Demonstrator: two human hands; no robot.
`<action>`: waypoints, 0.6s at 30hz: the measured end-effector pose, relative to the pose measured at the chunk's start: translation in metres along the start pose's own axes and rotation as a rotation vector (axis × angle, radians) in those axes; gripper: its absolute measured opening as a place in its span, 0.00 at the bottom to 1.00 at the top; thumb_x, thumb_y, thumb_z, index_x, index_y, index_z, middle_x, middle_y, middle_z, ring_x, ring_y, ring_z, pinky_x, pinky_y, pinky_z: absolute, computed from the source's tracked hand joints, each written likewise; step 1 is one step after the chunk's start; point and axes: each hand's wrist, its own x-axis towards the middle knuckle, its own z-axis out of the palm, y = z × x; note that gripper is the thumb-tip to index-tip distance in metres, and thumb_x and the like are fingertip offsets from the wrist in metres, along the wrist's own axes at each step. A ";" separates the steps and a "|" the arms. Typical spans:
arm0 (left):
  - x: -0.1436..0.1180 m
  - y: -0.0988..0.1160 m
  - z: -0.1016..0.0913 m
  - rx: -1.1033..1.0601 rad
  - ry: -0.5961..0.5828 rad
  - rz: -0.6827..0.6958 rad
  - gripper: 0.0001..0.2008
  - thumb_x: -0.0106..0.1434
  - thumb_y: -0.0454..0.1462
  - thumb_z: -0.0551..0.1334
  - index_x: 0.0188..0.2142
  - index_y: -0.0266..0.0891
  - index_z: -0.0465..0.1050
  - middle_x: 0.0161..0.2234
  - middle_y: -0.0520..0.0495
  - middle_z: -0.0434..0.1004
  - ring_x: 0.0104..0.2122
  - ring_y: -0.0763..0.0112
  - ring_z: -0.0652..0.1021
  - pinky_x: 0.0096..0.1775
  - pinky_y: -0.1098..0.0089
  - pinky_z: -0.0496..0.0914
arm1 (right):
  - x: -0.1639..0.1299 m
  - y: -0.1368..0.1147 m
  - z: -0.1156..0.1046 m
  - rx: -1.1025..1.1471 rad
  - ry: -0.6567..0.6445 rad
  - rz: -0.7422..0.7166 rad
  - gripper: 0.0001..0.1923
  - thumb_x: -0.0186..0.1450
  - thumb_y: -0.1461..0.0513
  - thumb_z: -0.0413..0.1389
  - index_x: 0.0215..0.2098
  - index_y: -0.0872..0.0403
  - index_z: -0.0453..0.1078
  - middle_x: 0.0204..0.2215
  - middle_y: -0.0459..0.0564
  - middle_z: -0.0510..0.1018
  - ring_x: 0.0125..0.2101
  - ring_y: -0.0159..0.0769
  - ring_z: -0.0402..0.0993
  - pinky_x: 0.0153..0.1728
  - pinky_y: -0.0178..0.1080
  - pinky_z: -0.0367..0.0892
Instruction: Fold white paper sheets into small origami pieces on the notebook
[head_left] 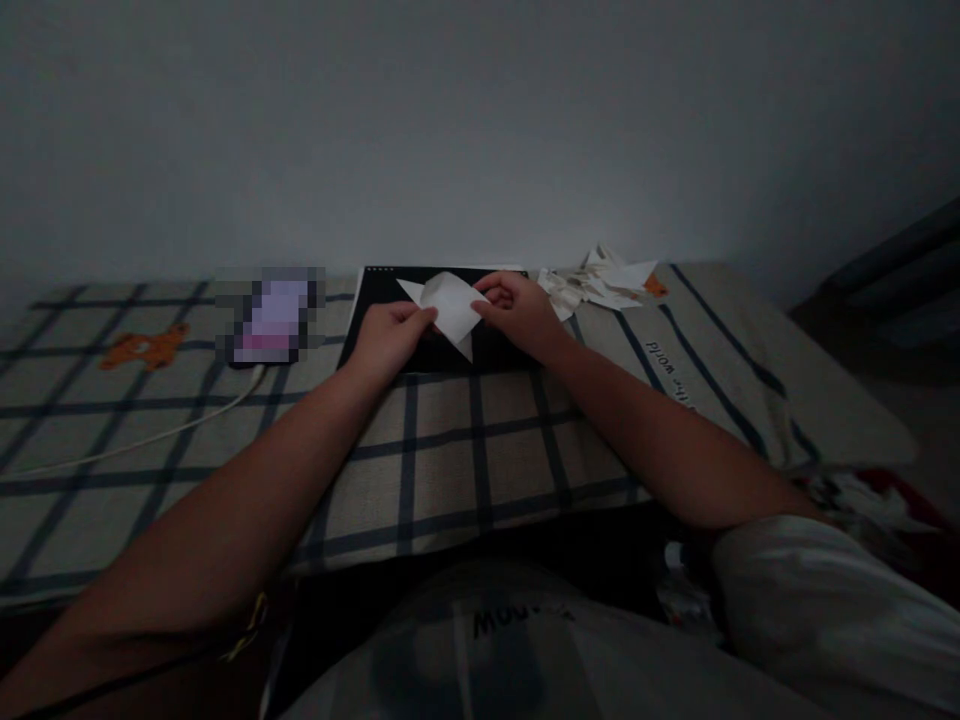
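Note:
A folded white paper [448,303] with pointed corners lies over a black board [397,325] on a checked cloth [450,450]. My left hand [390,335] pinches the paper's left lower edge. On the opposite side, my right hand [517,312] grips its right edge with curled fingers. Both forearms reach forward from the bottom of the view.
A heap of folded white paper pieces [596,282] lies right of the board. A blurred phone-like object [271,315] with a white cable [150,435] sits to the left. A plain wall stands behind. The cloth's right edge drops off near a dark floor [885,350].

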 end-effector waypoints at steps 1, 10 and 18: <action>0.000 0.000 0.000 0.017 -0.006 0.008 0.16 0.62 0.48 0.66 0.24 0.39 0.77 0.21 0.51 0.73 0.24 0.70 0.68 0.29 0.70 0.59 | -0.001 -0.002 0.000 -0.011 0.006 -0.005 0.13 0.65 0.57 0.65 0.45 0.52 0.76 0.32 0.44 0.79 0.31 0.35 0.74 0.35 0.38 0.71; -0.004 0.002 -0.007 0.264 0.057 0.158 0.20 0.66 0.52 0.68 0.29 0.38 0.83 0.26 0.47 0.80 0.27 0.66 0.75 0.31 0.66 0.64 | -0.003 -0.022 -0.007 -0.170 0.070 -0.007 0.05 0.68 0.60 0.61 0.39 0.53 0.77 0.33 0.48 0.83 0.32 0.36 0.75 0.38 0.40 0.70; -0.010 0.006 -0.007 0.573 -0.267 0.889 0.20 0.76 0.45 0.59 0.54 0.37 0.84 0.56 0.35 0.86 0.57 0.49 0.82 0.61 0.49 0.74 | -0.001 -0.022 -0.015 -0.393 0.039 0.013 0.08 0.68 0.64 0.59 0.40 0.56 0.82 0.32 0.50 0.84 0.32 0.37 0.72 0.39 0.40 0.67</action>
